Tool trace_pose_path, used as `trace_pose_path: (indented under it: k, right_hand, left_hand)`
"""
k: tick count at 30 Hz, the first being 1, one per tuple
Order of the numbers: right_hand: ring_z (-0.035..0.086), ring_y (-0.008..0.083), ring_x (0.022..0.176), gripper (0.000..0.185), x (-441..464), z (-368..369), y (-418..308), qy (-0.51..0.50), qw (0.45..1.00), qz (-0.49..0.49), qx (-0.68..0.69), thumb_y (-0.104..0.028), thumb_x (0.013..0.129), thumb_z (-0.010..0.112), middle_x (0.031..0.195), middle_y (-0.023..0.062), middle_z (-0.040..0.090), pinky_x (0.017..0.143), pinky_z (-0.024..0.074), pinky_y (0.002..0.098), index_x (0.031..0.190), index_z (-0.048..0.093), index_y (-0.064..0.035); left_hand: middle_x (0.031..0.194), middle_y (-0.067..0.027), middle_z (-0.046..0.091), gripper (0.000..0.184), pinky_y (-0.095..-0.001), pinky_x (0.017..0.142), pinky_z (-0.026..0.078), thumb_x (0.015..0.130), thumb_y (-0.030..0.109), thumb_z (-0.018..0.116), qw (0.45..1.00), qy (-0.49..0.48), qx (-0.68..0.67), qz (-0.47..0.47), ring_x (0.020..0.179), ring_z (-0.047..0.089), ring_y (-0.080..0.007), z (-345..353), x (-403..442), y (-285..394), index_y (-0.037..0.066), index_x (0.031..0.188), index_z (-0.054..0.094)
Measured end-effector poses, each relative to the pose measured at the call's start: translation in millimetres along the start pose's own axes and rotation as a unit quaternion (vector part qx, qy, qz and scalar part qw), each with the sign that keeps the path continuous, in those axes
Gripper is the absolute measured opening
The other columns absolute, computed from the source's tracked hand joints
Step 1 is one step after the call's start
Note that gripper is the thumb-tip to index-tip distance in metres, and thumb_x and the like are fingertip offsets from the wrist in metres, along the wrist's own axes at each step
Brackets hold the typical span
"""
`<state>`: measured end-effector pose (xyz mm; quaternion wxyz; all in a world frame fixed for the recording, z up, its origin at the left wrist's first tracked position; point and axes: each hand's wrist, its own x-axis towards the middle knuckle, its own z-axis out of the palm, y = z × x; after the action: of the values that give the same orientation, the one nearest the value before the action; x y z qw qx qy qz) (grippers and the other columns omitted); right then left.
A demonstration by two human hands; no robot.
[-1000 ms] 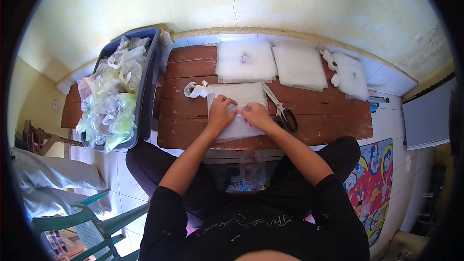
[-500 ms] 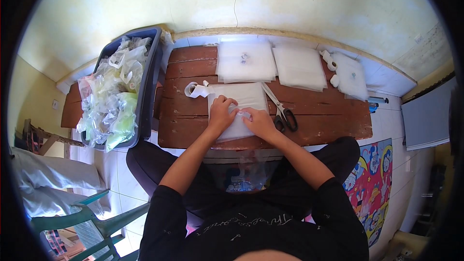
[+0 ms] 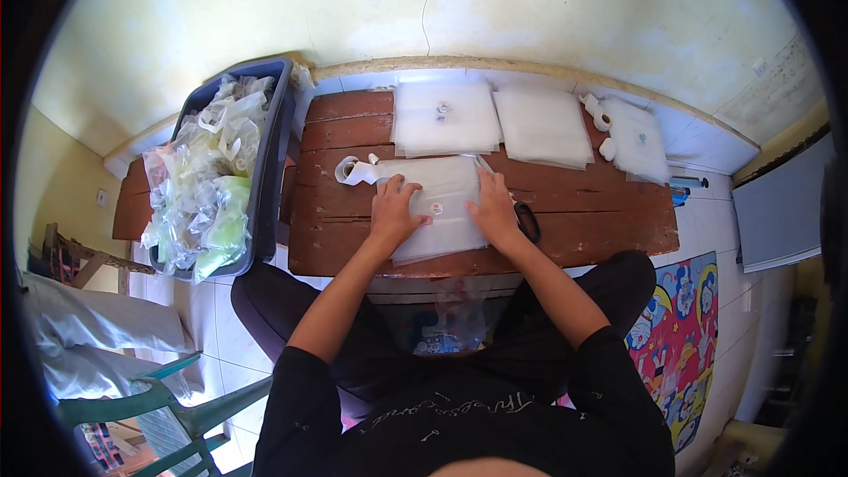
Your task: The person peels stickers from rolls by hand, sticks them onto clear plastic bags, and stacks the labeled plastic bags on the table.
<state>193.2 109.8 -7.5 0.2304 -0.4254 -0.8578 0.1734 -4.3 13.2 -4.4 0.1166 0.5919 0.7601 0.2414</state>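
i see a dark bin [image 3: 276,155] to the left of the brown wooden table [image 3: 601,223], heaped with crumpled plastic bags [image 3: 231,134], some clear, some tinted pale green. nearer, a green plastic chair [image 3: 228,404] stands at the lower left, just beside a pale grey cloth [image 3: 110,322] that sags in folds. a small white fitting [image 3: 102,198] sits on the side wall. the pale yellow back wall [image 3: 548,9] has a thin crack [image 3: 428,2] wandering down it. over on the right, a bright cartoon-printed mat [image 3: 680,349] lies on white floor tiles [image 3: 724,243], and beyond that a grey panel [image 3: 782,212] stands near the edge of view.
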Motion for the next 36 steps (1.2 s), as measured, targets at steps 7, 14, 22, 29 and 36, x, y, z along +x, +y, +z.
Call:
trace_pose_path:
  k: [7, 14, 22, 29, 36]
  right_hand:
    - [0.062, 0.0196, 0.074, 0.053, 11, 7, 13, 0.046, 0.972, 0.107, 0.204, -0.002, 0.073, 0.07, 0.097, 0.0129, 0.06, 0.07, 0.0525, 0.0323, 0.124, 0.055, -0.0014]
    - [0.067, 0.0196, 0.073, 0.02, 32, -14, 21, -0.007, 0.96, 0.106, 0.261, -0.003, 0.082, 0.066, 0.082, 0.01, 0.063, 0.068, 0.0536, 0.0292, 0.1, 0.064, 0.0038]
    - [0.064, 0.0246, 0.099, 0.008, 64, -60, 16, -0.089, 0.762, 0.151, 0.623, -0.008, 0.097, 0.054, 0.107, 0.0113, 0.059, 0.075, 0.059, 0.0362, 0.101, 0.055, -0.0024]
    - [0.057, 0.0363, 0.118, 0.007, 98, -60, 35, -0.064, 0.675, 0.1, 0.728, -0.012, 0.098, 0.051, 0.139, 0.0125, 0.049, 0.09, 0.0536, 0.0482, 0.098, 0.052, -0.0053]
    - [0.053, 0.0384, 0.123, 0.008, 146, -71, 30, -0.091, 0.642, 0.084, 0.757, -0.013, 0.099, 0.048, 0.145, 0.0106, 0.045, 0.095, 0.0483, 0.0513, 0.099, 0.053, -0.0064]
  left_hand:
    - [0.133, -0.0148, 0.048, 0.062, -0.045, 0.099, 0.039, 0.06, 0.032, 0.087, 1.0, 0.018, 0.015, 0.009, 0.123, 0.045, -0.0337, 2, 0, 2, 0.015, 0.115, 0.064]
    - [0.124, -0.0184, 0.054, 0.05, -0.045, 0.097, 0.042, 0.073, 0.027, 0.081, 0.982, 0.136, -0.112, 0.064, 0.115, 0.05, -0.0368, 8, 15, -6, 0.007, 0.115, 0.062]
    - [0.123, -0.0185, 0.057, 0.059, -0.0395, 0.092, 0.047, 0.083, 0.028, 0.075, 0.946, 0.138, -0.289, -0.056, 0.109, 0.057, -0.0296, 17, 35, -5, 0.001, 0.129, 0.05]
    - [0.119, -0.0188, 0.061, 0.072, -0.0356, 0.091, 0.048, 0.092, 0.029, 0.066, 0.75, -0.067, -0.634, -0.175, 0.105, 0.062, -0.025, -20, 83, 25, 0.002, 0.144, 0.026]
    - [0.124, -0.0191, 0.059, 0.067, -0.0373, 0.094, 0.046, 0.095, 0.041, 0.059, 0.807, 0.01, -0.561, -0.182, 0.112, 0.058, -0.026, 8, 147, 9, 0.002, 0.141, 0.033]
